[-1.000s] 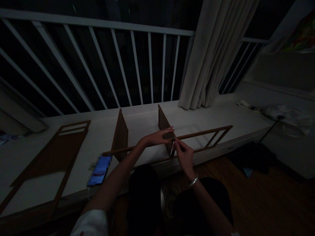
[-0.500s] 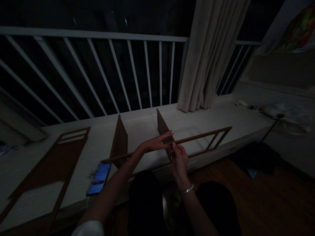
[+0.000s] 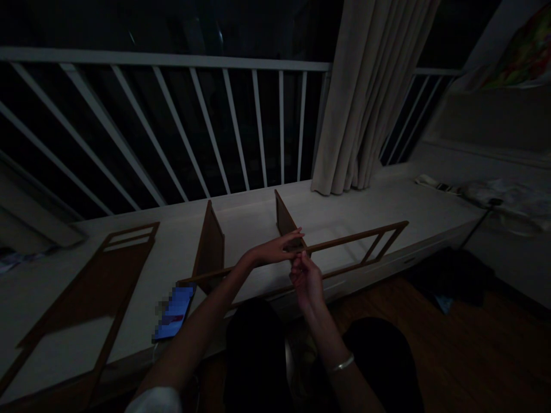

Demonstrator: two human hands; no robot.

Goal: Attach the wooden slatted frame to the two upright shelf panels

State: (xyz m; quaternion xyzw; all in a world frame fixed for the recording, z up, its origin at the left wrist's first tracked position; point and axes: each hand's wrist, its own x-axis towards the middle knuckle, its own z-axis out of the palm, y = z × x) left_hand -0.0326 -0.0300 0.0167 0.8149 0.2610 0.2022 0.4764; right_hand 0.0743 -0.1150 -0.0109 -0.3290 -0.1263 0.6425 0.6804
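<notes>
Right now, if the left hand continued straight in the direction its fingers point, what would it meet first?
The left hand points to the right along the long wooden rail. Its fingertips already rest at the top of the upright wooden panel, so that panel probably comes first, though the dim light makes depth uncertain.

White railing (image 3: 241,132) behind ledge (image 3: 387,198); curtain (image 3: 365,97) right; phone (image 3: 174,312), flat wooden panel (image 3: 92,287) left.

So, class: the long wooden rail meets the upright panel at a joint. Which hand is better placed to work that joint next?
Probably the right hand: its fingertips are curled right at the joint, while the left hand lies flat on the upright panel and long rail, steadying them.
</notes>
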